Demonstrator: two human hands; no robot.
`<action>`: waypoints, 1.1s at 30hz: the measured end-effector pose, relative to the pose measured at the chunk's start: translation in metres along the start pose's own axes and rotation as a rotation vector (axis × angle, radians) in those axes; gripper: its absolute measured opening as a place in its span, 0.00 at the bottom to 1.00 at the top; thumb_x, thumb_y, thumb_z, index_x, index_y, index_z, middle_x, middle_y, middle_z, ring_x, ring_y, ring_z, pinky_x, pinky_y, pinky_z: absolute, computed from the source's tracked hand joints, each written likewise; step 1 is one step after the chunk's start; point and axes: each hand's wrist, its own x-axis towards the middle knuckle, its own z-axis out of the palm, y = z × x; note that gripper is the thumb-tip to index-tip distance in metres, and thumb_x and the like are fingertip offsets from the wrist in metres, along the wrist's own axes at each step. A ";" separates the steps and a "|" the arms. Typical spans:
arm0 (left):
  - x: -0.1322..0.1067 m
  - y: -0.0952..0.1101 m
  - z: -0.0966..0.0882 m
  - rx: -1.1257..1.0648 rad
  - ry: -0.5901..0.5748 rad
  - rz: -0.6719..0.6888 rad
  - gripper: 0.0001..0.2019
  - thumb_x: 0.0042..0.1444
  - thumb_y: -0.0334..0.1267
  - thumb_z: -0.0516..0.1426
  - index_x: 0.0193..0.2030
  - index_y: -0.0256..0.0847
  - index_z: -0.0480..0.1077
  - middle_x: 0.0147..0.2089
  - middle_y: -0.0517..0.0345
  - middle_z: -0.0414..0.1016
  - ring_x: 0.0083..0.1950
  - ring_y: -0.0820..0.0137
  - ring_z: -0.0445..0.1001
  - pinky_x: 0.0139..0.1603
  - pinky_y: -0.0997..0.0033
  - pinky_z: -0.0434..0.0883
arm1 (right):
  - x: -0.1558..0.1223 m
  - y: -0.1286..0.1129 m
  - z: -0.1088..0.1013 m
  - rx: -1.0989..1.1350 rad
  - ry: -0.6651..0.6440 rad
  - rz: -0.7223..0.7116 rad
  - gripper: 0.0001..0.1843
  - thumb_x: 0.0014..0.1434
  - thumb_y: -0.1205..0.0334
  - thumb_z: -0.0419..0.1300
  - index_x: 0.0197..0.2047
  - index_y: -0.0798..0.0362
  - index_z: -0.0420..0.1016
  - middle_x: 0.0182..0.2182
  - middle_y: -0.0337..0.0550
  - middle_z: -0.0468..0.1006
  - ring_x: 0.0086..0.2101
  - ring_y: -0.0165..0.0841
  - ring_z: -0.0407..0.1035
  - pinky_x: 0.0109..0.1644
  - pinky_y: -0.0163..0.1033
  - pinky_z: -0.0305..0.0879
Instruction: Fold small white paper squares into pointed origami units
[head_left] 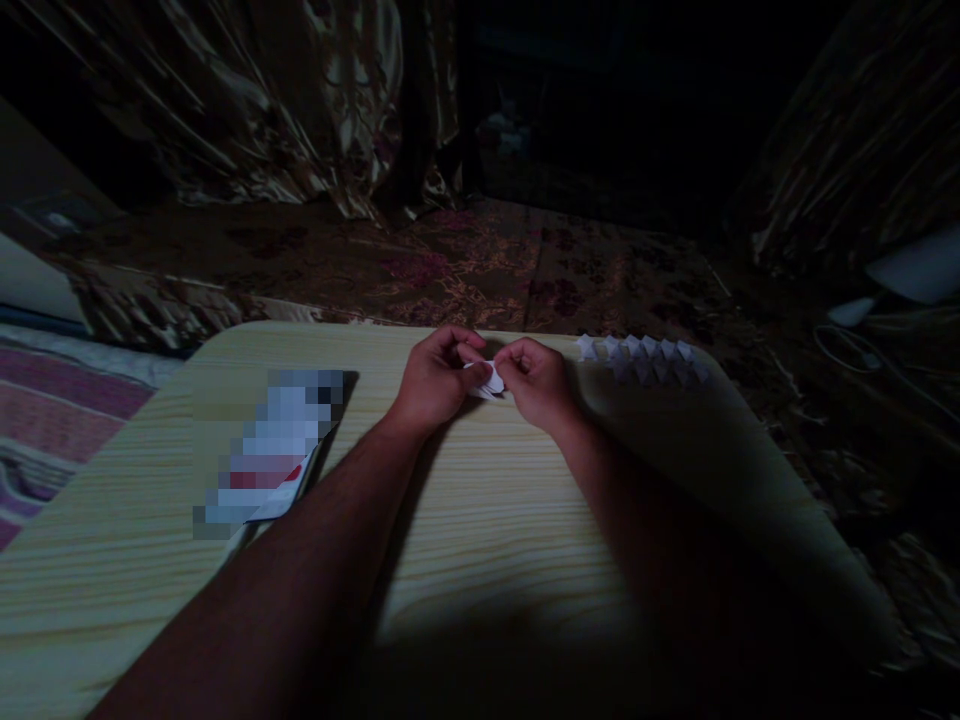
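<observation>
A small piece of folded white paper [489, 378] is pinched between my two hands, just above the far side of the wooden table [480, 520]. My left hand [441, 375] grips its left part between thumb and fingers. Thumb and forefinger of my right hand [534, 378] close on its right edge. The fingers cover much of the paper, so its full shape is hidden. To the right of my right hand, several white folded paper stars [646, 350] stand in rows near the table's far right corner.
A phone-like flat thing with a blurred screen [277, 450] lies left of my left forearm. Behind the table is a patterned cloth-covered ledge [450, 255] with curtains [352, 110]. A white lamp-like object and cable [851, 312] sit at right, striped bedding [60, 400] at left.
</observation>
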 end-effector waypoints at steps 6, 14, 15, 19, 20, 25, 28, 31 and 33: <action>-0.001 0.000 0.000 0.009 -0.007 0.006 0.14 0.40 0.33 0.63 0.35 0.39 0.68 0.24 0.63 0.71 0.23 0.74 0.68 0.25 0.75 0.66 | -0.001 -0.002 0.000 -0.034 0.004 -0.018 0.05 0.51 0.61 0.57 0.29 0.54 0.70 0.22 0.36 0.71 0.24 0.26 0.64 0.28 0.32 0.60; -0.002 0.000 0.002 0.044 -0.008 0.076 0.09 0.45 0.33 0.61 0.35 0.39 0.69 0.23 0.64 0.68 0.22 0.77 0.65 0.24 0.76 0.62 | 0.000 0.002 0.000 -0.088 0.006 -0.024 0.05 0.50 0.62 0.57 0.29 0.54 0.71 0.24 0.37 0.73 0.26 0.28 0.67 0.29 0.33 0.61; -0.002 -0.001 0.002 0.036 -0.018 0.084 0.09 0.45 0.33 0.61 0.36 0.39 0.69 0.23 0.64 0.68 0.22 0.77 0.65 0.24 0.76 0.62 | 0.001 0.003 0.000 -0.089 0.004 -0.027 0.05 0.50 0.62 0.57 0.29 0.54 0.72 0.24 0.37 0.73 0.26 0.28 0.67 0.29 0.33 0.61; -0.001 -0.004 0.002 0.040 -0.027 0.113 0.10 0.47 0.33 0.61 0.37 0.38 0.68 0.26 0.63 0.69 0.24 0.77 0.66 0.26 0.77 0.64 | 0.002 0.004 -0.001 -0.090 0.021 -0.011 0.06 0.51 0.61 0.57 0.29 0.54 0.71 0.23 0.37 0.72 0.25 0.28 0.65 0.29 0.33 0.60; 0.000 -0.005 0.002 0.036 -0.032 0.111 0.12 0.46 0.33 0.61 0.38 0.38 0.67 0.27 0.62 0.70 0.26 0.77 0.68 0.27 0.77 0.65 | 0.003 0.005 -0.001 -0.086 0.031 0.001 0.07 0.51 0.60 0.57 0.29 0.54 0.71 0.22 0.36 0.72 0.24 0.27 0.65 0.28 0.32 0.60; 0.001 -0.006 0.004 -0.003 -0.107 0.032 0.23 0.41 0.30 0.64 0.45 0.39 0.63 0.30 0.62 0.72 0.28 0.74 0.71 0.27 0.76 0.67 | 0.005 0.007 -0.001 -0.036 0.079 0.043 0.09 0.52 0.57 0.56 0.31 0.54 0.70 0.22 0.36 0.71 0.24 0.27 0.65 0.28 0.32 0.60; 0.002 -0.008 0.004 0.007 -0.062 0.032 0.23 0.40 0.28 0.63 0.44 0.40 0.63 0.27 0.64 0.70 0.25 0.75 0.69 0.25 0.77 0.65 | 0.005 0.008 0.000 -0.031 0.070 0.045 0.09 0.52 0.57 0.56 0.32 0.53 0.70 0.23 0.36 0.72 0.25 0.28 0.66 0.29 0.33 0.61; 0.003 -0.009 0.002 0.041 0.030 0.070 0.22 0.40 0.27 0.62 0.43 0.39 0.63 0.28 0.64 0.69 0.25 0.77 0.68 0.25 0.78 0.64 | 0.005 0.007 0.000 -0.048 0.050 0.027 0.08 0.52 0.58 0.56 0.31 0.53 0.70 0.22 0.36 0.71 0.25 0.28 0.65 0.30 0.33 0.61; 0.004 -0.009 0.001 0.056 0.079 0.096 0.21 0.40 0.27 0.62 0.43 0.39 0.64 0.30 0.63 0.70 0.26 0.77 0.68 0.26 0.79 0.64 | 0.004 0.006 0.000 -0.054 0.032 0.011 0.06 0.51 0.59 0.57 0.30 0.54 0.70 0.22 0.35 0.70 0.25 0.27 0.64 0.30 0.32 0.60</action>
